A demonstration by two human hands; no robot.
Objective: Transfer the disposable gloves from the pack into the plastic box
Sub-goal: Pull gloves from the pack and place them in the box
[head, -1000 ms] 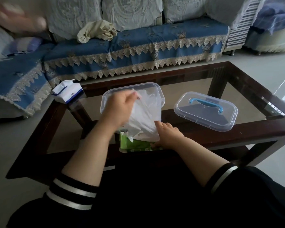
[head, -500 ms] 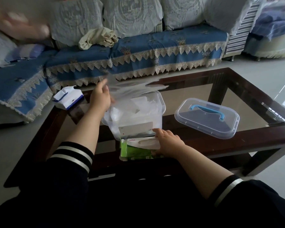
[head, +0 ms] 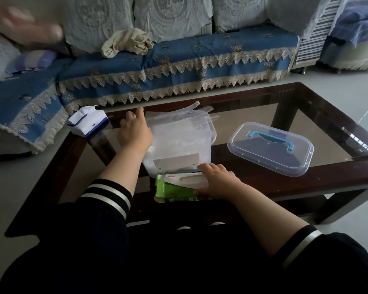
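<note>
A thin clear disposable glove [head: 178, 124] drapes over the plastic box [head: 210, 132] on the counter [head: 263, 177]. The left hand [head: 135, 134] pinches its edge; the right hand [head: 218, 180] lies flat and uncurled on the green pack [head: 174, 190]. The glove looks featherlight, limp and slippery, probably best pinched at the cuff.

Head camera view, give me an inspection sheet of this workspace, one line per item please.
Surface: glass-topped coffee table with a dark wooden frame.
Job's things: clear plastic box open, with disposable gloves draped across its top, fingers hanging past the far rim; green pack at the near edge.
Clutter: clear lid with a blue handle right of the box; white and blue packet at the far left corner.
Hands: left hand at the gloves' left edge, grip unclear; right hand rests on the pack.
Cables: nothing seen.
Surroundings: blue sofa with a crumpled cloth; tiled floor.
</note>
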